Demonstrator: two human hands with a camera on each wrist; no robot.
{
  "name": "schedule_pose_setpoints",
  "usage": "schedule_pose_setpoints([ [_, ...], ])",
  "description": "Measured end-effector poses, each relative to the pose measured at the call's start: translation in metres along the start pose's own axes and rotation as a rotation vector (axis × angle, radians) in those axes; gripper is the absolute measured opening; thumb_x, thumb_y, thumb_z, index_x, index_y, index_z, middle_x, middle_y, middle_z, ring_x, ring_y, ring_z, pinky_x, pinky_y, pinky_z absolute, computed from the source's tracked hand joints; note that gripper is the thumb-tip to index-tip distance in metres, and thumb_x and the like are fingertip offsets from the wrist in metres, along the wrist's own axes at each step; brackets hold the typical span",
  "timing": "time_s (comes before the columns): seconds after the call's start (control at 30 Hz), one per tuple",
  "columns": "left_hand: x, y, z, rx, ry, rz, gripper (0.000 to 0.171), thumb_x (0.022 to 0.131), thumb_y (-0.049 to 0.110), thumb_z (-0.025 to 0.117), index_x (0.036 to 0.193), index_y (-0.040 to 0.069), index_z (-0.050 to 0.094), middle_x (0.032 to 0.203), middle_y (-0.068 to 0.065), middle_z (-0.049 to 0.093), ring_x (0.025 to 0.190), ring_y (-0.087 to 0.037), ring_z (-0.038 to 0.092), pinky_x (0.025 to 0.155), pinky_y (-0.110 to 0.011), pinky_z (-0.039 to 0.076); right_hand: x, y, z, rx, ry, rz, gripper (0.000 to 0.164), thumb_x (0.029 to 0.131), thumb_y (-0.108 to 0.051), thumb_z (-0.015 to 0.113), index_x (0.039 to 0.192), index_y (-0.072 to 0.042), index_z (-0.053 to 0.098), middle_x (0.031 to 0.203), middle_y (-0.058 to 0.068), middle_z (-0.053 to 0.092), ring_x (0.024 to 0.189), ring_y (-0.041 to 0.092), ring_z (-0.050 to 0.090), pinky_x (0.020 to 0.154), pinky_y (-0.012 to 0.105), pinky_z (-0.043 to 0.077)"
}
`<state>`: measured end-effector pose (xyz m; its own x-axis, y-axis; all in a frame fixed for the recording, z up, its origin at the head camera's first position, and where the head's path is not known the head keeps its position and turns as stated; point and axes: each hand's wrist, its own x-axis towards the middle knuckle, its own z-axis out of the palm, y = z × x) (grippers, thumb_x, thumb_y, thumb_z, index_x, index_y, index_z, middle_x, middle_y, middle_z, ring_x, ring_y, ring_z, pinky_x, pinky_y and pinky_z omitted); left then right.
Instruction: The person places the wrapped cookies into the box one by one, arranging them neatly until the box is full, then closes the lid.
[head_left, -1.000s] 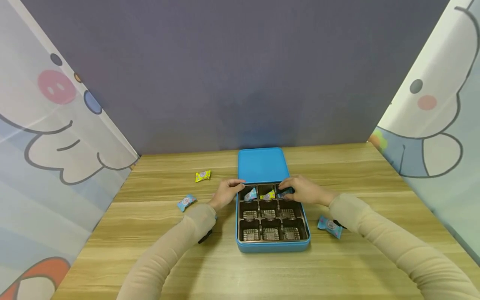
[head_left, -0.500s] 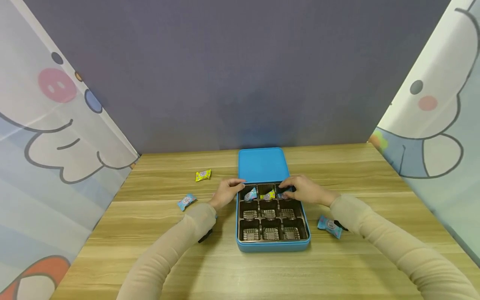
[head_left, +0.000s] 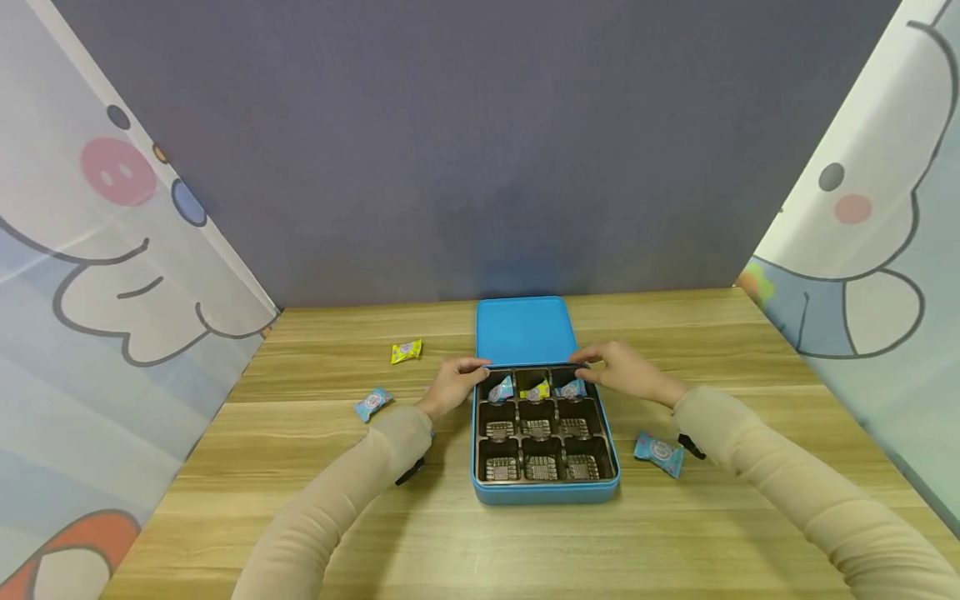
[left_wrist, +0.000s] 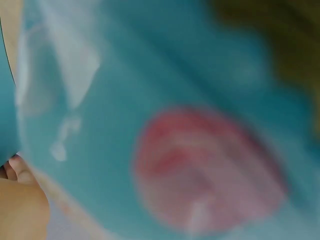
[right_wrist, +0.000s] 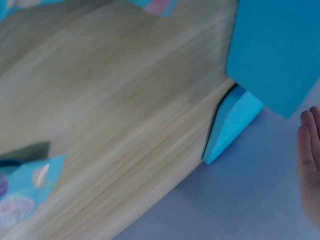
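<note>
A blue tin [head_left: 546, 493] stands with its lid [head_left: 525, 327] laid back behind it. Inside is a dark brown tray [head_left: 519, 439] with rows of compartments. Along the back row lie a blue-wrapped candy [head_left: 501, 389] at left, a yellow-wrapped candy [head_left: 536, 391] in the middle and another blue-wrapped candy [head_left: 572, 389] at right. My left hand [head_left: 450, 387] rests on the tin's back left corner, fingers mostly straight. At the back right corner, my right hand [head_left: 624, 371] has its fingers extended beside the rim, holding nothing; exact contact is unclear.
On the wooden table [head_left: 525, 550] lie a yellow candy [head_left: 406, 351] and a blue candy [head_left: 372, 404] left of the tin, and a blue candy [head_left: 659, 454] to its right. A blue wrapper [left_wrist: 115, 150] fills the left wrist view. A grey panel [head_left: 480, 150] stands behind.
My right hand has let go of the blue candy in the back right compartment and drawn back to the tin's right rim. That candy now shows fully. My left hand has not moved.
</note>
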<state>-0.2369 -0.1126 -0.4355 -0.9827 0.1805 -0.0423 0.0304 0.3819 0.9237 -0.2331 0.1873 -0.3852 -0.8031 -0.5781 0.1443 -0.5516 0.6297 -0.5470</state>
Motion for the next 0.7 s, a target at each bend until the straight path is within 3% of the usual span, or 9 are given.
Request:
schedule_pose_setpoints([
  [0.03,0.001,-0.001,0.0,-0.006,0.0,0.003,0.026,0.09,0.022,0.058,0.115,0.015,0.065,0.112,-0.007,0.065,0.065,-0.021,0.052,0.102,-0.063,-0.008,0.0,0.0,-0.002,0.011,0.003,0.014,0.029,0.089,-0.016,0.06,0.115,-0.002,0.063,0.116,0.015,0.062,0.104,0.032,0.058,0.089,0.048,0.047],
  [0.1,0.001,-0.002,-0.001,-0.008,0.002,0.015,0.025,0.091,0.02,0.058,0.114,0.015,0.065,0.114,-0.006,0.064,0.073,-0.016,0.055,0.107,-0.057,0.011,-0.001,0.0,-0.005,0.021,0.004,0.03,0.03,0.089,-0.017,0.06,0.116,-0.003,0.062,0.119,0.014,0.061,0.107,0.034,0.056,0.091,0.05,0.045],
  [0.2,0.001,-0.002,-0.001,-0.005,0.006,0.028,0.026,0.091,0.018,0.058,0.115,0.012,0.065,0.115,-0.007,0.063,0.081,-0.015,0.057,0.099,-0.051,0.035,-0.002,0.0,-0.009,0.012,0.003,0.035,0.03,0.09,-0.018,0.059,0.117,-0.005,0.062,0.12,0.013,0.06,0.108,0.033,0.056,0.093,0.05,0.044],
  [0.43,0.0,-0.002,0.001,-0.022,0.001,0.022,0.028,0.091,0.019,0.058,0.116,0.01,0.064,0.113,-0.009,0.065,0.051,-0.015,0.047,0.102,-0.062,0.007,-0.011,0.003,-0.017,-0.002,0.031,0.042,0.029,0.09,-0.015,0.059,0.117,-0.007,0.063,0.118,0.012,0.062,0.105,0.03,0.058,0.09,0.047,0.047],
  [0.6,0.001,-0.002,0.001,-0.017,0.013,0.032,0.025,0.09,0.017,0.058,0.113,0.011,0.066,0.112,-0.008,0.065,0.07,-0.008,0.052,0.104,-0.057,0.02,-0.022,0.01,-0.021,0.01,0.053,0.059,0.028,0.091,-0.016,0.058,0.117,-0.007,0.063,0.117,0.013,0.062,0.105,0.031,0.058,0.09,0.049,0.047],
  [0.7,0.002,-0.002,0.001,-0.012,0.013,0.033,0.025,0.09,0.018,0.058,0.113,0.012,0.066,0.111,-0.007,0.066,0.07,-0.011,0.053,0.098,-0.05,0.034,-0.029,0.012,-0.022,0.01,0.058,0.074,0.029,0.091,-0.019,0.057,0.117,-0.006,0.063,0.118,0.014,0.062,0.106,0.033,0.057,0.089,0.05,0.046],
])
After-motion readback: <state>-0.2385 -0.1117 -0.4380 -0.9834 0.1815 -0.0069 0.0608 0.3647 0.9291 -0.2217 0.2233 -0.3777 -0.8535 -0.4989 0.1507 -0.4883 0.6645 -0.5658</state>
